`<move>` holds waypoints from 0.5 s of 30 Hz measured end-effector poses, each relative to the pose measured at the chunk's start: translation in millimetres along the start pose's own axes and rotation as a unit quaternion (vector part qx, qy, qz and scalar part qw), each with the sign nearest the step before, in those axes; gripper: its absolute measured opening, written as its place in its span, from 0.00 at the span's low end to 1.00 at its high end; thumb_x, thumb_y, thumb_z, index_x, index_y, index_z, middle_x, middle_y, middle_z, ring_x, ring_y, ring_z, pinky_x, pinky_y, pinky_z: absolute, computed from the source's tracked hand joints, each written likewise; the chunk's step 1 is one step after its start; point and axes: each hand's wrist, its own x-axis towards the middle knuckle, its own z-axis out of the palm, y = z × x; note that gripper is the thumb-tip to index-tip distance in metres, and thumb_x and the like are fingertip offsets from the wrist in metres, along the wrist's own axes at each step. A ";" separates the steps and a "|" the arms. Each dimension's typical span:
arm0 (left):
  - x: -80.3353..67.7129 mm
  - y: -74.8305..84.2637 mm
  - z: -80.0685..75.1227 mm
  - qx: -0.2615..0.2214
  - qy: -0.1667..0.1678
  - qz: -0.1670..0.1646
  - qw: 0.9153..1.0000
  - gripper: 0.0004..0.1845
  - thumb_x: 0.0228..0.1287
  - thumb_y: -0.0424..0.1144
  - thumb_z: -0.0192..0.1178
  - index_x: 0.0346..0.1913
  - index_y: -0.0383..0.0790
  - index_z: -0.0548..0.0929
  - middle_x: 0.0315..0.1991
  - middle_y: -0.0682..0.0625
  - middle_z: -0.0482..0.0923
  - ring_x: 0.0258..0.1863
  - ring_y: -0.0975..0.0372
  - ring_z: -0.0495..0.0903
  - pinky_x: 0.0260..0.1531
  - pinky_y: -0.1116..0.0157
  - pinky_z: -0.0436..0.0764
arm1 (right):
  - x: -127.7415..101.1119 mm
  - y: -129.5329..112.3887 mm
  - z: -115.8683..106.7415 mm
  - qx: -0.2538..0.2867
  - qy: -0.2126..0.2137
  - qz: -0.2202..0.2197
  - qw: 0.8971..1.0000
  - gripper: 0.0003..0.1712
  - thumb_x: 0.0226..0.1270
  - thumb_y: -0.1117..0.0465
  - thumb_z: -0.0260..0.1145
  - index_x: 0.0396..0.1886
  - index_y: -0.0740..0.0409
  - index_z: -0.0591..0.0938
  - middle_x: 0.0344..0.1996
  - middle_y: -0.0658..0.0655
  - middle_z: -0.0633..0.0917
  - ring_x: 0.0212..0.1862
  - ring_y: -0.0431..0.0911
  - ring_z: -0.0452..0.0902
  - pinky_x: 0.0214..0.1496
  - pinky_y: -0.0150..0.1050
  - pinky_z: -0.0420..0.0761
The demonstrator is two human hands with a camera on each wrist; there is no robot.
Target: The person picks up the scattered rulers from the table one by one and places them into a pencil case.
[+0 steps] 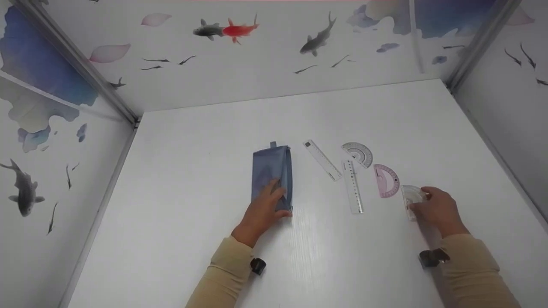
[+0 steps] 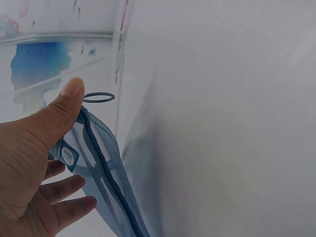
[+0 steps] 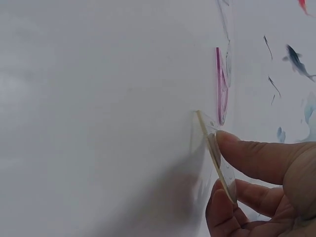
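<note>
A blue mesh zip pouch (image 1: 267, 160) lies lengthwise on the table. My left hand (image 1: 263, 211) rests over its near half, fingers spread on its face and thumb by the near right corner. In the left wrist view the thumb is straight beside the pouch (image 2: 106, 153) and its ring, the other fingers loosely bent. At the right, my right hand (image 1: 439, 209) pinches a clear protractor (image 1: 411, 194) between thumb and fingers. The right wrist view shows that protractor (image 3: 213, 143) tilted, its far end close to the tabletop. Left of it lies a pink protractor (image 1: 381, 190).
Between the hands lie two clear rulers (image 1: 323, 160), one slanted and one nearly upright (image 1: 353, 192) in the head view. Another clear protractor (image 1: 366, 154) sits at the upper end of the second ruler. Walls with painted fish (image 1: 319, 40) border the white table (image 1: 192, 171).
</note>
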 end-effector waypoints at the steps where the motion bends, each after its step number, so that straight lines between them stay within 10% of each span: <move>1: -0.2 0.1 0.0 0.000 0.000 0.000 1.000 0.33 0.51 0.50 0.71 0.61 0.43 0.75 0.72 0.41 0.58 0.65 0.41 0.66 0.53 0.52 0.77 | 0.0 0.2 -0.3 0.005 -0.001 0.001 1.000 0.40 0.65 0.60 0.63 0.66 0.80 0.58 0.58 0.82 0.66 0.58 0.72 0.64 0.59 0.63 0.67; 15: -1.3 -1.0 0.5 -0.007 -0.003 -0.011 1.000 0.33 0.52 0.49 0.71 0.60 0.43 0.74 0.72 0.42 0.57 0.67 0.43 0.65 0.53 0.53 0.77 | -1.2 -2.6 -1.9 0.054 -0.004 0.010 0.998 0.37 0.66 0.64 0.61 0.69 0.76 0.58 0.57 0.79 0.70 0.55 0.67 0.70 0.53 0.55 0.76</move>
